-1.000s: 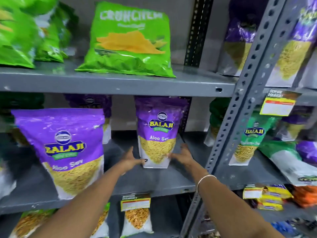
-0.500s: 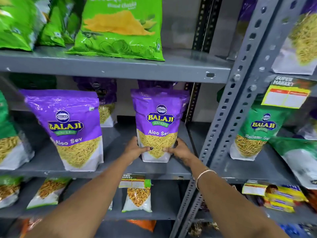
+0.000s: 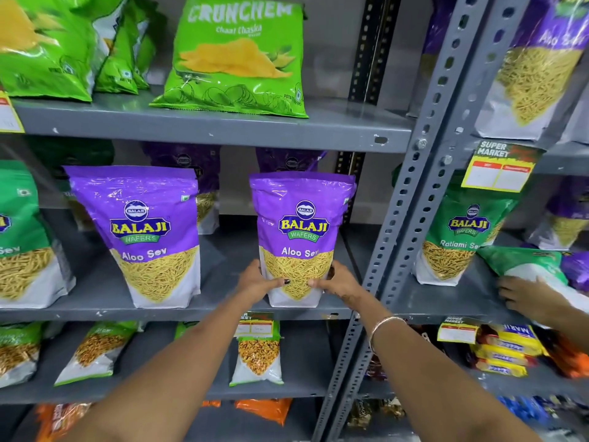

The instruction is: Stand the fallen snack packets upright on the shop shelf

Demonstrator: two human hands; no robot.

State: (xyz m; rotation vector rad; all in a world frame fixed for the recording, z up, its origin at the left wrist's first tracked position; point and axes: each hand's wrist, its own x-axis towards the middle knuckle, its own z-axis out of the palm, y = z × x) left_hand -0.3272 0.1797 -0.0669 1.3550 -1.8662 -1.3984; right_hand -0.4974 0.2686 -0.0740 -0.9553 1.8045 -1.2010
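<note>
A purple Aloo Sev packet (image 3: pixel 301 231) stands upright near the front edge of the grey middle shelf (image 3: pixel 223 311). My left hand (image 3: pixel 259 280) grips its lower left side and my right hand (image 3: pixel 334 282) grips its lower right side. A second purple Aloo Sev packet (image 3: pixel 143 231) stands upright to the left on the same shelf. Two more purple packets stand behind, partly hidden. On the right-hand shelf a green packet (image 3: pixel 526 263) lies fallen on its side.
Green Crunchem bags (image 3: pixel 236 59) sit on the upper shelf. A perforated grey upright (image 3: pixel 411 199) divides the shelf bays. A green Ratlami Sev packet (image 3: pixel 459 237) stands to its right. Another person's hand (image 3: pixel 529 296) rests on the right shelf by the fallen packet. Smaller packets fill the lower shelves.
Both hands closed on the packet's lower sides and drew it toward the shelf's front edge. Another person's hand has appeared at the right.
</note>
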